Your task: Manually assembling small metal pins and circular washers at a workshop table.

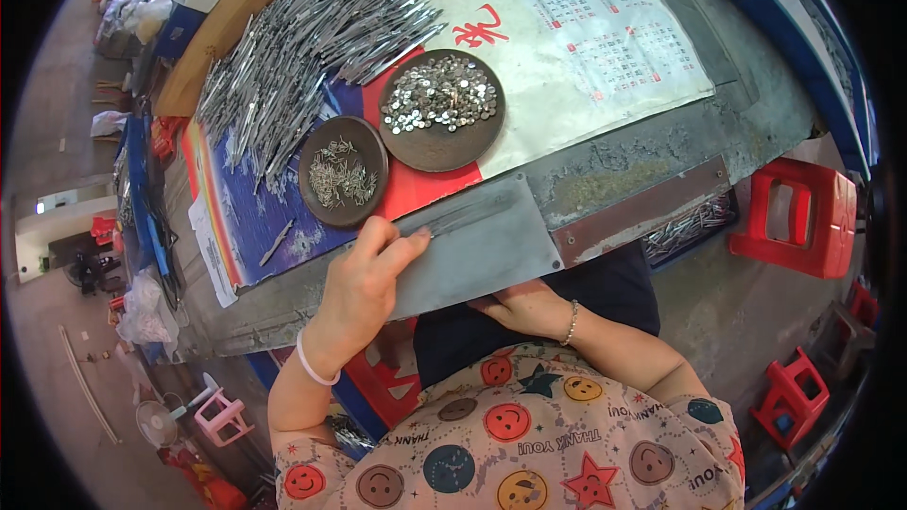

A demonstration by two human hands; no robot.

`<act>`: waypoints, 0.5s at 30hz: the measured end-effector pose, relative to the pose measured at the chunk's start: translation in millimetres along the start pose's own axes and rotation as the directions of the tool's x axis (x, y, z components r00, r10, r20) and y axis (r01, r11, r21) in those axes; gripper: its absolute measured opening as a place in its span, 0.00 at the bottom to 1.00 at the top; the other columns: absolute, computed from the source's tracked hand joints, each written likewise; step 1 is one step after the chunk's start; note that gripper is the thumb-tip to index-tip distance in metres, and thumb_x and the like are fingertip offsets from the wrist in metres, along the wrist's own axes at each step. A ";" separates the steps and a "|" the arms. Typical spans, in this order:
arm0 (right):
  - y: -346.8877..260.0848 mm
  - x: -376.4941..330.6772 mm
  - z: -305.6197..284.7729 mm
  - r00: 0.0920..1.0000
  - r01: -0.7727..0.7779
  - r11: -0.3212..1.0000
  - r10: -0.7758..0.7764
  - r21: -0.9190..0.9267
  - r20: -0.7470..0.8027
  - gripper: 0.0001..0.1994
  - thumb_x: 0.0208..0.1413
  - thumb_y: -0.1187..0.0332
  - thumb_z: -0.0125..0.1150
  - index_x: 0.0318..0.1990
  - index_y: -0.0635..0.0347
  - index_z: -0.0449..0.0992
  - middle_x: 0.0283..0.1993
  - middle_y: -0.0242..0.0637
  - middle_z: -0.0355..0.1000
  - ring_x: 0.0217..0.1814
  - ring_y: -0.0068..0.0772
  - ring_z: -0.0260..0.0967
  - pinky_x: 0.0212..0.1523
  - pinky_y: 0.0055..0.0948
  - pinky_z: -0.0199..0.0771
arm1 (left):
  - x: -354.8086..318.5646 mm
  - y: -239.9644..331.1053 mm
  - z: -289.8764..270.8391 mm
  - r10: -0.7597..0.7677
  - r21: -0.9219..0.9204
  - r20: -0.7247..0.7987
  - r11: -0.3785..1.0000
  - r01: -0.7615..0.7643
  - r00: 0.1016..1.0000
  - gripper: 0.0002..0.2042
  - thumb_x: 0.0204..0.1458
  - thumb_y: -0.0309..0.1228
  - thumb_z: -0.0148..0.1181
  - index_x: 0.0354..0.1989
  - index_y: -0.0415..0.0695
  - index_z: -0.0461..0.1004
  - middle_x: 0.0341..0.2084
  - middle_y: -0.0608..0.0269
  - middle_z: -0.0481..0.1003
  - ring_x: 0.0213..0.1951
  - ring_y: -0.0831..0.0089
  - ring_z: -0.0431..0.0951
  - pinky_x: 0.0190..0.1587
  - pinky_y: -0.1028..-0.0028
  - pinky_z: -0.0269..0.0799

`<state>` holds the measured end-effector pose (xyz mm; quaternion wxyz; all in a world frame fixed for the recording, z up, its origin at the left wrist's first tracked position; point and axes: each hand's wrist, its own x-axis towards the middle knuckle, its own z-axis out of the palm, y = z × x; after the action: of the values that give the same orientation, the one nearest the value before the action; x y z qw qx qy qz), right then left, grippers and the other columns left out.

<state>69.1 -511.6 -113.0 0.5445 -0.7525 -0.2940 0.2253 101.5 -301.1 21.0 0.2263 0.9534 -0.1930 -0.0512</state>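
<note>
My left hand [367, 269] is over the near edge of a smooth grey metal plate [491, 246]. Its fingers are curled in, with the thumb pressed against the forefinger; whatever they pinch is too small or hidden to make out. Below the plate's near edge, my right hand [529, 309] rests by my dark-clad lap, its fingertips covered by the plate. Just beyond my left hand stands a brown dish [308, 191] of small thin metal pins [342, 175]. A larger brown dish [444, 153] beside it carries small shiny round metal pieces [442, 94].
A big heap of slender metal pieces [312, 47] covers the far left of the table; one loose piece [277, 242] lies nearer. A calendar sheet [586, 28] spreads beneath. Right of the plate runs a brown strip [642, 212]. A red stool [798, 217] stands at right.
</note>
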 end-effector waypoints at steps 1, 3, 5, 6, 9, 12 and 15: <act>1.3 -1.9 0.1 1.000 0.005 1.000 -0.005 -0.001 -0.007 0.20 0.52 0.67 0.62 0.52 0.61 0.71 0.53 0.49 0.68 0.56 0.51 0.65 0.57 0.40 0.64 | -1.8 1.3 1.0 0.006 0.006 0.000 1.000 -0.006 1.000 0.15 0.46 0.18 0.53 0.43 0.44 0.75 0.30 0.58 0.66 0.27 0.60 0.75 0.28 0.65 0.71; 5.9 -5.9 3.8 1.000 0.005 0.999 -0.004 -0.037 0.010 0.20 0.53 0.66 0.60 0.53 0.61 0.71 0.52 0.50 0.68 0.56 0.53 0.65 0.57 0.40 0.64 | -1.9 5.3 1.6 -0.049 -0.014 -0.006 0.999 0.049 0.999 0.15 0.46 0.18 0.53 0.43 0.44 0.75 0.29 0.58 0.66 0.28 0.59 0.75 0.29 0.66 0.71; 16.6 -7.3 9.8 1.000 0.012 0.998 -0.010 -0.058 0.025 0.18 0.53 0.63 0.59 0.50 0.61 0.71 0.49 0.51 0.69 0.52 0.54 0.67 0.52 0.43 0.67 | 11.6 13.1 3.6 -0.001 0.018 -0.021 1.000 0.001 1.000 0.15 0.46 0.18 0.53 0.43 0.44 0.75 0.29 0.58 0.66 0.28 0.59 0.75 0.28 0.66 0.71; 20.5 -9.6 14.9 0.998 0.013 0.997 -0.009 -0.073 0.058 0.17 0.54 0.61 0.57 0.47 0.62 0.71 0.45 0.53 0.71 0.48 0.55 0.69 0.48 0.45 0.70 | 18.4 19.9 6.3 0.030 0.041 -0.033 0.999 -0.029 0.999 0.14 0.46 0.18 0.52 0.43 0.44 0.75 0.28 0.57 0.66 0.28 0.59 0.75 0.28 0.65 0.71; 22.6 -10.8 20.7 0.995 -0.009 0.996 0.019 -0.093 0.103 0.15 0.54 0.60 0.57 0.42 0.62 0.72 0.37 0.52 0.73 0.39 0.56 0.72 0.40 0.47 0.72 | 48.4 40.3 20.5 0.127 0.054 -0.056 0.991 -0.124 0.990 0.14 0.47 0.19 0.52 0.43 0.45 0.74 0.28 0.58 0.65 0.27 0.59 0.74 0.26 0.64 0.69; 20.7 -10.6 24.7 1.000 0.024 0.994 -0.022 -0.108 0.014 0.14 0.54 0.59 0.57 0.39 0.62 0.73 0.33 0.52 0.73 0.36 0.57 0.72 0.38 0.47 0.72 | 44.5 31.1 21.5 0.114 0.020 -0.046 0.993 -0.113 0.992 0.14 0.47 0.20 0.52 0.43 0.45 0.74 0.28 0.58 0.65 0.27 0.58 0.74 0.26 0.63 0.69; 24.2 -10.4 20.6 1.000 0.016 0.992 -0.014 -0.127 0.018 0.14 0.54 0.59 0.56 0.39 0.62 0.73 0.34 0.53 0.73 0.37 0.56 0.72 0.38 0.47 0.72 | 29.9 19.1 16.7 0.085 0.014 -0.033 0.996 -0.085 0.996 0.14 0.47 0.20 0.52 0.43 0.46 0.74 0.29 0.58 0.65 0.27 0.57 0.75 0.27 0.62 0.69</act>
<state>52.7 -510.3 -142.1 0.4948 -0.7814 -0.3180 0.2087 119.4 -335.4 14.4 0.2253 0.9464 -0.2300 -0.0241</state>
